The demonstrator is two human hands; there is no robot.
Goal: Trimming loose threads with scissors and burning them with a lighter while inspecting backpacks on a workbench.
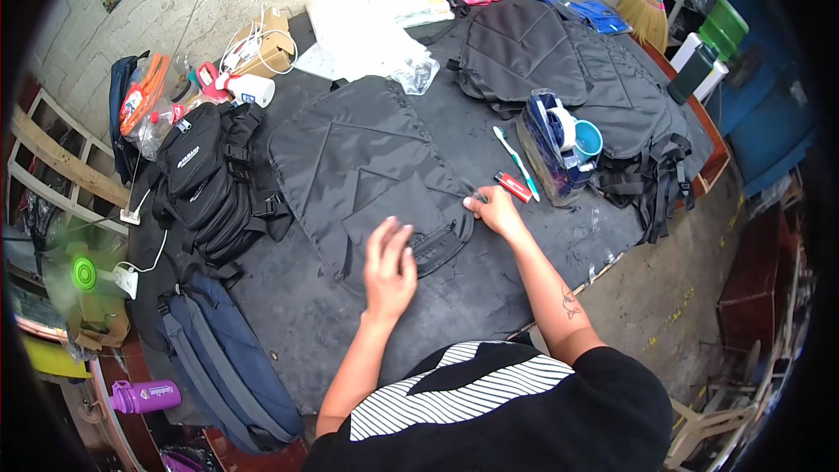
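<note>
Our left hand (389, 264) rests with its grip spread flat on the black backpack panel (367, 166) lying mid-desk (489, 288); our right hand (496, 210) pinches the panel's right edge beside a red lighter (513, 186); bare desk runs along the near edge.

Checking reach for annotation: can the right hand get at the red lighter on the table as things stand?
Probably yes. The right hand rests at the edge of the black bag panel, and the red lighter lies just beyond it on bare table, nothing between them.
</note>
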